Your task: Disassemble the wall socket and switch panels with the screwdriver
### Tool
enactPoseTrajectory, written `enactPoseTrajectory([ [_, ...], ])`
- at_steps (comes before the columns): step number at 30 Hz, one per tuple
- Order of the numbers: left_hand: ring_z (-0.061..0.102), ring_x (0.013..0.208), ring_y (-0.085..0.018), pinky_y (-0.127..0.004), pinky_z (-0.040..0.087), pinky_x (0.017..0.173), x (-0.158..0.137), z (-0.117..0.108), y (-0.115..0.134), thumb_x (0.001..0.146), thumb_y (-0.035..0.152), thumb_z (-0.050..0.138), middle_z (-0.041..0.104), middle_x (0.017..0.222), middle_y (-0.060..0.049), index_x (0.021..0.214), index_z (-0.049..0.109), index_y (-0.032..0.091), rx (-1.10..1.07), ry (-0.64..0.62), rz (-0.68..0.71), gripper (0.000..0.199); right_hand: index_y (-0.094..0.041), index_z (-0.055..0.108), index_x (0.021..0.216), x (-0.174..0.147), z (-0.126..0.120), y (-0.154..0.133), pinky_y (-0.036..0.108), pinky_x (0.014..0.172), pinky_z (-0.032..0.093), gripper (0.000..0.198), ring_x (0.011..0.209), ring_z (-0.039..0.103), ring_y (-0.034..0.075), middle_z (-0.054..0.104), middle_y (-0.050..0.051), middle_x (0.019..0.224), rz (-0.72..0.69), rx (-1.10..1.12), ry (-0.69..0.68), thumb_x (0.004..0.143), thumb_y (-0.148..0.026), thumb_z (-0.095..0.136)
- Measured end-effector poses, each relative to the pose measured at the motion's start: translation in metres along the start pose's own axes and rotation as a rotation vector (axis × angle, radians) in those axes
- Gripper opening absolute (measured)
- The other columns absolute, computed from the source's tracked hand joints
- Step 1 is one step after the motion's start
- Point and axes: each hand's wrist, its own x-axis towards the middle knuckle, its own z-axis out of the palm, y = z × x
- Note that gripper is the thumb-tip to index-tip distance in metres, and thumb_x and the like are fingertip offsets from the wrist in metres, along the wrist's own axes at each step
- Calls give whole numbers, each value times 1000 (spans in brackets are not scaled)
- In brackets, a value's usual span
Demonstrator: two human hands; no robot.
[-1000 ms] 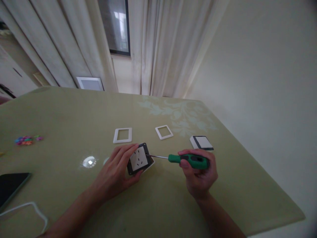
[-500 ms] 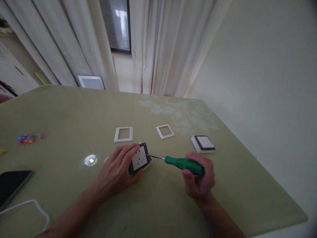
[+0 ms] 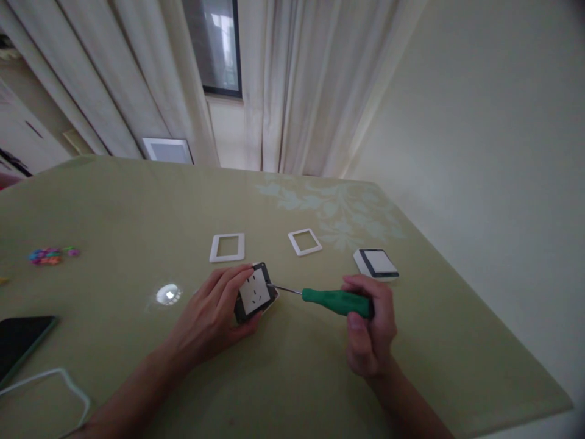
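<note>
My left hand (image 3: 218,308) is closed around a wall socket (image 3: 256,292) with a white face, black border and pale box beneath, tilted on the table. A green-handled screwdriver (image 3: 336,302) lies in the closed grip of my right hand (image 3: 372,326), thumb under the handle. Its thin metal shaft points left, and the tip meets the socket's black right border. Beyond the socket lie two white square frames, a wider frame (image 3: 213,249) and a slimmer frame (image 3: 292,244). To the right sits a second white unit with a black border (image 3: 375,263).
The greenish table (image 3: 292,378) carries a dark phone (image 3: 22,341) and a white cable (image 3: 68,378) at the left. Farther back are small colourful pieces (image 3: 48,256). Curtains (image 3: 311,85) hang behind the table, and a plain wall (image 3: 493,152) runs along its right.
My right thumb and fingers have shifted on the screwdriver handle. Socket and screwdriver sit very slightly farther left; the tip stays at the socket's border.
</note>
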Motion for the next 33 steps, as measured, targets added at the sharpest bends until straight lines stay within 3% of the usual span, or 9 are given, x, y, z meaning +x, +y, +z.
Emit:
enactPoseTrajectory([
  [2, 70, 122, -39, -56, 65, 99, 0, 0, 0, 97, 31, 73, 71, 137, -24, 151, 47, 14, 10, -8, 7, 63, -21, 64, 133, 3, -1, -2, 32, 66, 59, 36, 83, 70, 22, 71, 9, 105, 20, -16, -35, 104, -40, 54],
  [6, 69, 122, -39, -56, 65, 98, 0, 0, -1, 98, 33, 72, 70, 137, -24, 150, 46, 13, 10, -21, 2, 62, -23, 67, 116, 11, -2, -7, 27, 61, 56, 17, 71, 69, 17, 71, 4, 92, 41, -65, -55, 105, -29, 56],
  [9, 70, 121, -39, -56, 66, 98, 0, 0, -1, 99, 34, 71, 71, 136, -24, 149, 47, 14, 8, -14, -1, 59, -22, 65, 125, 12, -3, -8, 31, 68, 61, 26, 80, 73, 21, 73, 8, 102, 10, -66, -52, 104, -31, 53],
  [13, 71, 123, -39, -56, 65, 99, -1, 1, -3, 97, 35, 72, 71, 138, -23, 149, 48, 17, -7, -6, -10, 59, -23, 66, 120, 11, -2, -8, 28, 60, 57, 21, 71, 70, 18, 72, 6, 95, -8, -80, -59, 101, -26, 60],
  [17, 70, 125, -39, -56, 65, 100, -2, 2, -5, 97, 35, 74, 70, 140, -23, 149, 48, 16, -10, -15, -8, 61, -20, 60, 135, 12, -2, -7, 35, 70, 63, 38, 83, 70, 23, 70, 9, 103, -52, -39, -53, 98, -27, 56],
  [20, 70, 125, -39, -57, 65, 100, -2, 1, -5, 98, 36, 73, 70, 141, -23, 149, 48, 16, -3, -13, -3, 60, -20, 60, 133, 12, -4, -6, 33, 66, 62, 38, 76, 71, 20, 72, 8, 102, -108, -94, -104, 95, -26, 61],
  [24, 69, 125, -39, -55, 64, 100, -2, 0, -3, 99, 35, 73, 69, 142, -23, 149, 47, 16, -7, -2, 3, 59, -22, 60, 133, 13, -3, -10, 35, 62, 60, 40, 72, 70, 21, 72, 7, 95, -215, -152, -19, 93, -18, 61],
  [29, 66, 132, -40, -56, 61, 105, -3, -2, -1, 97, 28, 77, 66, 145, -25, 150, 44, 15, -55, 11, 15, 64, -23, 58, 137, 13, -4, -20, 38, 57, 57, 38, 64, 65, 21, 64, 4, 83, -339, 11, -8, 100, -29, 52],
  [33, 65, 132, -40, -56, 60, 105, -3, -4, -1, 96, 27, 78, 66, 145, -25, 151, 44, 15, -69, 34, 44, 66, -20, 60, 130, 14, -13, -26, 33, 50, 50, 30, 54, 60, 18, 64, 1, 71, -366, -70, -126, 107, -38, 57],
])
